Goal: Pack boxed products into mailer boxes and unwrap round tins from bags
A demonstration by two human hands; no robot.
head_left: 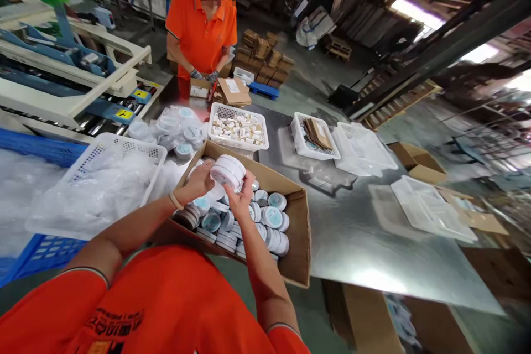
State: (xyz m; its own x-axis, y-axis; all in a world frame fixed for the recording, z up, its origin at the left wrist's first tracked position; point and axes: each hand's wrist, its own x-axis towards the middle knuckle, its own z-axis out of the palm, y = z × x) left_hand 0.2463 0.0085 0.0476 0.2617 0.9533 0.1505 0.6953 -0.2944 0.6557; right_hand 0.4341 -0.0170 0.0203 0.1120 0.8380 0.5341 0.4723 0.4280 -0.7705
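Observation:
A short stack of round white discs point(228, 171) is held up between my two hands, above an open cardboard box point(296, 232). My left hand point(199, 181) grips the stack's left side, fingers wrapped on it. From the right, my right hand point(241, 194) closes on the stack's other side and underside. Inside the box lie several round white tins point(272, 217), some with pale blue labels, stacked and tilted. Beyond the box, a pile of plastic-wrapped round pieces point(182, 124) rests on the metal table point(352, 232).
A white basket of small pieces point(238, 127) stands behind the box; a basket of clear bags point(112, 182) is at left. Farther right are a basket with cardboard pieces point(315, 135) and white trays point(429, 207). Across the table, a person in orange point(203, 27) handles small boxes.

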